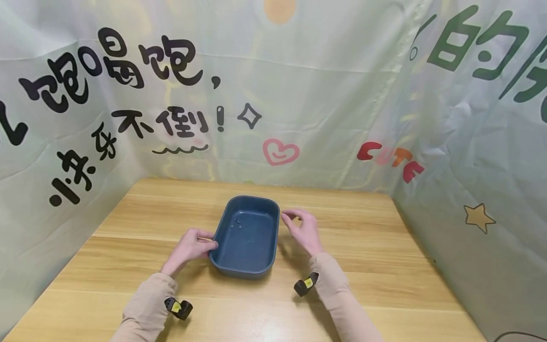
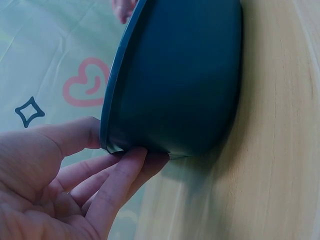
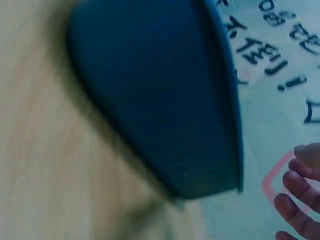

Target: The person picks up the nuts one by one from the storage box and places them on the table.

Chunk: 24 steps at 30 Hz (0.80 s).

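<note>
A dark blue rectangular plastic basin [image 1: 248, 242] with rounded corners sits on the wooden table. Several tiny round spots show on its floor, too small to tell what they are. At its left side my left hand [image 1: 194, 247] pinches the rim, thumb over the edge and fingers against the outer wall, as the left wrist view shows with the basin's side [image 2: 175, 80]. Beside the right rim is my right hand [image 1: 304, 230], its fingers loosely bent and holding nothing. In the right wrist view these fingers [image 3: 300, 192] stand apart from the basin [image 3: 155, 100].
The wooden table [image 1: 363, 247] extends around the basin. Printed cloth [image 1: 325, 95] hangs behind it and along both sides. A black camera is strapped to each wrist, the left one [image 1: 179, 308] and the right one [image 1: 306, 284]. A dark cable [image 1: 519, 333] lies at the lower right corner.
</note>
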Each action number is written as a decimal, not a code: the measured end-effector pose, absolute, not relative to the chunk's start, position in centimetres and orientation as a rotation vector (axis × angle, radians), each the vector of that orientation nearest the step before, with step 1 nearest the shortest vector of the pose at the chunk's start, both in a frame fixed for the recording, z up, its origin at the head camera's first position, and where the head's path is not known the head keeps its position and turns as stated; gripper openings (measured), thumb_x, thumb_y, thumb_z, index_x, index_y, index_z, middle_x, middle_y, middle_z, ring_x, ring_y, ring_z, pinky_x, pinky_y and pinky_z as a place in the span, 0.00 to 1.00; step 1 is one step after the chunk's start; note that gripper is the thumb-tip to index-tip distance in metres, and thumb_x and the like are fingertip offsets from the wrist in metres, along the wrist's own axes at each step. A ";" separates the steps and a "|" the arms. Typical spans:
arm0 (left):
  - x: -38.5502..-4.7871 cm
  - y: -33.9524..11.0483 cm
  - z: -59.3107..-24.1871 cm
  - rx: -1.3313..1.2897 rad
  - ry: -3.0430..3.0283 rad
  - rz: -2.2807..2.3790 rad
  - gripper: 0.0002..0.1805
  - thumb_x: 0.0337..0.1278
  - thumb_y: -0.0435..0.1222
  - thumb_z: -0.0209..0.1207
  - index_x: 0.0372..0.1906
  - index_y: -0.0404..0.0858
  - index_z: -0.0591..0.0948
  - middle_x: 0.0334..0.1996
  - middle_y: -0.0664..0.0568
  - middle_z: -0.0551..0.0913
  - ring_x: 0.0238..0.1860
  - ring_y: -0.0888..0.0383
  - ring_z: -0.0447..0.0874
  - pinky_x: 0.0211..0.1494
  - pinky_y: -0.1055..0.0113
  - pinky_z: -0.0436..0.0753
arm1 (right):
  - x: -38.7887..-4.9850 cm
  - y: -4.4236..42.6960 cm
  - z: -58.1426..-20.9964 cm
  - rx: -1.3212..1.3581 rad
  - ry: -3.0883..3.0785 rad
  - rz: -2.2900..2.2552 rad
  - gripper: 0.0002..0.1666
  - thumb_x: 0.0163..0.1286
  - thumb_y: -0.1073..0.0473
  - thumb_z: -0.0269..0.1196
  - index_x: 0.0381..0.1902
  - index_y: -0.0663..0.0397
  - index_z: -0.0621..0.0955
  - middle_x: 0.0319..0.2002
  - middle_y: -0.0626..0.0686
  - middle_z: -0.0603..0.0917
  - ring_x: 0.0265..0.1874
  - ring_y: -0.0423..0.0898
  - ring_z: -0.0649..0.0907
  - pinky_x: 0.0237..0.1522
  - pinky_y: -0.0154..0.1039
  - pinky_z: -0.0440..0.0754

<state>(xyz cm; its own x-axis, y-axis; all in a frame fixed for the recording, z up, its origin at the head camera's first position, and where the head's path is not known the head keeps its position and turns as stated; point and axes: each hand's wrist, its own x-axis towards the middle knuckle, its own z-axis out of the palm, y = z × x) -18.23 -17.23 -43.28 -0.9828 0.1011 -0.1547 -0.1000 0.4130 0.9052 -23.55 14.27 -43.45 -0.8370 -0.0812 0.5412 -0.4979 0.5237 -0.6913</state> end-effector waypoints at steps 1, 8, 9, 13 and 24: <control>-18.2 -17.3 -43.3 -0.001 2.478 1.611 0.25 0.55 0.28 0.64 0.57 0.17 0.76 0.47 0.25 0.85 0.42 0.46 0.91 0.43 0.60 0.92 | -23.6 13.9 -43.1 0.497 -2.321 1.242 0.09 0.65 0.62 0.69 0.41 0.61 0.89 0.33 0.56 0.90 0.36 0.50 0.85 0.45 0.53 0.84; -18.3 -17.3 -43.3 0.016 2.477 1.615 0.25 0.56 0.28 0.64 0.56 0.16 0.77 0.46 0.25 0.85 0.42 0.45 0.91 0.43 0.60 0.92 | -23.9 11.4 -40.9 0.619 -2.444 1.146 0.09 0.65 0.62 0.68 0.40 0.61 0.88 0.34 0.55 0.90 0.33 0.48 0.84 0.39 0.46 0.85; -18.3 -17.4 -43.3 0.014 2.476 1.617 0.25 0.56 0.28 0.64 0.56 0.16 0.77 0.46 0.25 0.85 0.42 0.45 0.91 0.43 0.60 0.92 | -23.9 11.1 -40.6 0.626 -2.481 1.131 0.09 0.65 0.61 0.68 0.40 0.60 0.88 0.34 0.54 0.90 0.32 0.47 0.84 0.38 0.42 0.85; -18.3 -17.4 -43.2 0.028 2.474 1.615 0.25 0.57 0.28 0.64 0.56 0.16 0.76 0.46 0.25 0.85 0.42 0.44 0.91 0.43 0.59 0.92 | -24.2 9.6 -39.3 0.664 -2.651 1.074 0.07 0.65 0.61 0.68 0.40 0.57 0.88 0.33 0.53 0.89 0.30 0.44 0.82 0.35 0.34 0.83; -18.1 -17.3 -43.0 0.029 2.471 1.617 0.25 0.57 0.28 0.63 0.57 0.16 0.76 0.47 0.24 0.85 0.43 0.43 0.91 0.44 0.58 0.92 | -26.8 5.1 -38.3 0.718 -3.073 0.817 0.06 0.66 0.58 0.68 0.36 0.54 0.89 0.35 0.50 0.89 0.41 0.49 0.81 0.49 0.43 0.82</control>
